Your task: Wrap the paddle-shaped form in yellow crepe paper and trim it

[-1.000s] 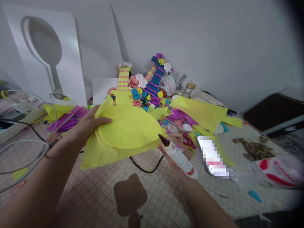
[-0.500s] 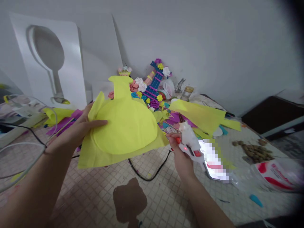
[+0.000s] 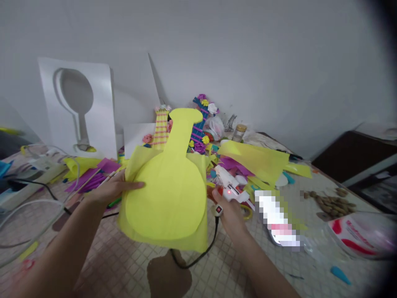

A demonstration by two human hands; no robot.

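Observation:
In the middle of the view, a yellow guitar-shaped cutout is held up, neck pointing away and slightly right. Thin yellow paper sticks out around its rounded body. My left hand is closed on the left edge, thumb lying on the front and the other fingers hidden behind. A white glue gun with a lit red light is in my right hand, its nozzle pointing up and left. The gun's black cord loops below the cutout. My right fingertips are close to the cutout's right edge; contact is unclear.
White boards, one with a spoon-shaped opening, lean on the wall. Small decorated paper guitars stand behind. Yellow sheets, purple scraps, a phone, a plastic bottle and a power strip lie around the table.
The cutout has turned more upright and now faces me, its neck farther right. The glue gun has moved slightly left and tilted toward it. My view has shifted a little upward.

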